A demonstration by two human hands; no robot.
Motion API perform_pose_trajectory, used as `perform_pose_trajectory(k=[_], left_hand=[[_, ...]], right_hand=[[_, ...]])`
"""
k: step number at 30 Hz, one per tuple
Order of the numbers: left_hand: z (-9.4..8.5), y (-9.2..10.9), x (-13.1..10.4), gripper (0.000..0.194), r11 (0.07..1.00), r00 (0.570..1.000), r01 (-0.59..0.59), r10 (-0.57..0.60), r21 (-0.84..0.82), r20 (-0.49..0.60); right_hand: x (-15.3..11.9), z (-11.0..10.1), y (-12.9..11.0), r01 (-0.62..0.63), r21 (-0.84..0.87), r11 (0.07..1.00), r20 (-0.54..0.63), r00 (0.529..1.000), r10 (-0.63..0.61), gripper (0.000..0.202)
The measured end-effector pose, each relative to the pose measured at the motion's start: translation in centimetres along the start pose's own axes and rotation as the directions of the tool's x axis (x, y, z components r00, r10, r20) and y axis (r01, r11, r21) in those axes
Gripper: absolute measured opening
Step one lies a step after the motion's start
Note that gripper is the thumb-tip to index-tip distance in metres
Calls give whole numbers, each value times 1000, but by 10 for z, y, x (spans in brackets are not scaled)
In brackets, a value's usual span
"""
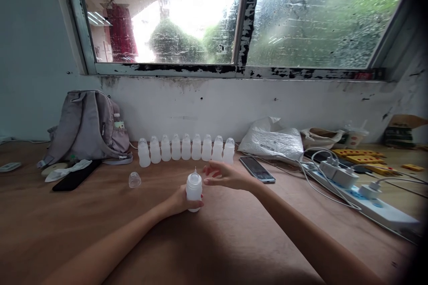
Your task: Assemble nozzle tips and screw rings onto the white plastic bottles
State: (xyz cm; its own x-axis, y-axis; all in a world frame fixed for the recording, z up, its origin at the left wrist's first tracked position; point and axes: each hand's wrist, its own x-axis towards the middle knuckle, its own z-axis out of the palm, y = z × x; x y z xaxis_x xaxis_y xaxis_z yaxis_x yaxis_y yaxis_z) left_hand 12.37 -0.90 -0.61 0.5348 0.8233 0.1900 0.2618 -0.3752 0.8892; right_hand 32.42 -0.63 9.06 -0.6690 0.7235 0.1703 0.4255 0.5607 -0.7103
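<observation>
A whitish translucent baby bottle (194, 192) stands near the middle of the table, its top uncovered and a thin pointed tip rising from it. My left hand (182, 201) is wrapped round its body from the left, with the thumb across the front. Just right of the bottle's top hovers my right hand (224, 175), fingers loosely bent and apart, nothing visible in them. A clear domed cap (134, 180) lies on the table to the left. Behind my hands, several similar capped bottles (186, 148) stand upright in a row; my right hand partly covers the rightmost ones.
A grey backpack (82, 129) and a black flat object (76, 176) are at the left. To the right lie a phone (257, 169), a silvery plastic bag (272, 139) and a white power strip (384, 207) with plugs and cables. A window (234, 18) is above the table.
</observation>
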Motion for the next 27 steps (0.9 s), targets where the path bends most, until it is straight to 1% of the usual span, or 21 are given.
perform_pose_trajectory(k=[1, 3, 5, 6, 8, 10, 14, 16, 21, 23, 25, 27], left_hand=[[0, 0, 0, 28, 1000, 1000, 8, -8, -4, -2], [0, 0, 0, 29, 1000, 1000, 6, -6, -15, -4], [0, 0, -1, 28, 1000, 1000, -1, 1, -25, -2], [0, 0, -1, 28, 1000, 1000, -2, 2, -26, -2], [0, 0, -1, 28, 1000, 1000, 1, -1, -25, -4], [0, 0, -2, 29, 1000, 1000, 13, -13, -21, -5], [-1, -1, -1, 28, 1000, 1000, -2, 2, -19, 9], [-1, 0, -1, 26, 1000, 1000, -26, 26, -14, 9], [0, 5, -2, 26, 1000, 1000, -4, 5, -21, 11], [0, 5, -3, 27, 1000, 1000, 4, -4, -28, 16], [-1, 4, -3, 27, 1000, 1000, 1, 0, -18, 15], [-1, 3, -3, 26, 1000, 1000, -16, 16, 2, 12]], right_hand=[[0, 1, 1, 2, 21, 1000, -3, 1000, -2, 42], [2, 5, 1, 24, 55, 998, 35, 999, -26, 48], [2, 7, 1, 37, 58, 998, 70, 997, -41, 46], [2, 7, 1, 33, 53, 998, 61, 998, -36, 42], [2, 5, 1, 11, 50, 999, 2, 1000, -11, 37], [2, 4, 2, -7, 66, 998, -25, 1000, 9, 40], [1, 7, 0, 15, 86, 996, 96, 995, -23, 53], [0, 9, -3, 29, 77, 997, 117, 992, -38, 52], [0, 6, -4, 13, 49, 999, 57, 998, -16, 35], [1, 5, -2, 11, 75, 997, 35, 999, -14, 38], [3, 9, 0, 32, 107, 994, 57, 998, -38, 46], [5, 18, 2, 68, 127, 990, 77, 994, -78, 48]])
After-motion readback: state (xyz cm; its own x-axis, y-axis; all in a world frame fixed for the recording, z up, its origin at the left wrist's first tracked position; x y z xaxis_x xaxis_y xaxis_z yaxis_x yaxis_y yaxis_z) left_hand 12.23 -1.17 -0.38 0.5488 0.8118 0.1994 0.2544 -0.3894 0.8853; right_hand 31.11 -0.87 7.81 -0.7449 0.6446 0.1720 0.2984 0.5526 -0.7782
